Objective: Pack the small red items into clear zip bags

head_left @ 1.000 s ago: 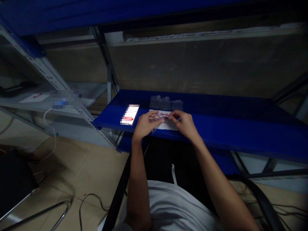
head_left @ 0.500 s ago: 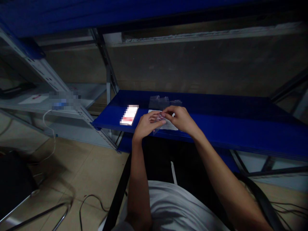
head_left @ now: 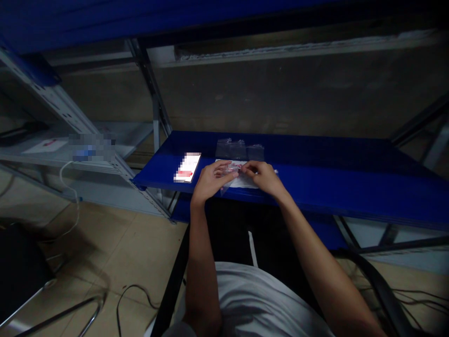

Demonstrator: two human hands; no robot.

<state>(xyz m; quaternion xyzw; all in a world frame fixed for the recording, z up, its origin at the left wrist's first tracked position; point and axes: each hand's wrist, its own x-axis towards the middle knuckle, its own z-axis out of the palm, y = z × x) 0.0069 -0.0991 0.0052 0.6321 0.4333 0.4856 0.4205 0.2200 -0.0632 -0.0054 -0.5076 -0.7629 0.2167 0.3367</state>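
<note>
My left hand (head_left: pixel 210 180) is closed on a small clear plastic bag (head_left: pixel 226 187), whose lower corner hangs below the fingers. Facing it, my right hand (head_left: pixel 262 175) has its thumb and fingers pinched together at the bag's upper part. Something small and reddish shows between the two hands, too small to name; what the right fingers pinch cannot be made out. Under both hands lies a white sheet (head_left: pixel 245 181), partly covered by them. Just behind are more flat clear plastic bags (head_left: pixel 230 149).
On the blue shelf (head_left: pixel 333 182), a phone with a lit screen (head_left: pixel 189 167) lies left of my hands. A metal post (head_left: pixel 70 105) and a grey shelf (head_left: pixel 136 133) stand further left. A blue shelf (head_left: pixel 105 23) hangs overhead. Cables run along the floor.
My right hand has lowered slightly, its fingers now lower against the bag. My left hand keeps its hold, and the view has shifted a little.
</note>
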